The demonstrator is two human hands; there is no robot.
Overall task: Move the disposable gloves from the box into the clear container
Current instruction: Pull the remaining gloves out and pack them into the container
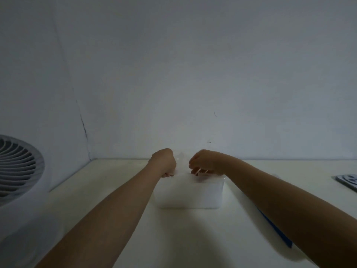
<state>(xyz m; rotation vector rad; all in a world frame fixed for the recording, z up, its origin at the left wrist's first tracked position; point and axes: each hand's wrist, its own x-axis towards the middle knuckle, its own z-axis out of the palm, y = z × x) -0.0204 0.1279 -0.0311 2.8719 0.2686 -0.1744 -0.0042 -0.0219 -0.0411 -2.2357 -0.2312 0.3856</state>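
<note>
The disposable gloves (180, 158) show only as a faint crinkle of thin clear film at the centre of the frame. It rises between the two hands over the far rim of the translucent white rectangular plastic container (190, 194), which sits on the pale table (116, 171). How much lies inside is lost in glare.

The right hand (204, 161) has its fingers curled down, its fingertips pinching pale film just above the rim. The left hand (164, 163) is curled too, knuckles up, with its fingertips at the container's far left corner; whether they grip film or rim I cannot tell.

Under the right forearm, at lower right, a flat white object with a blue edge (278, 232) is mostly hidden. A grey round fan (17, 167) is cut off at the left edge and a grey flat device (347, 180) at the right edge. Behind stands a dim grey wall (193, 74).
</note>
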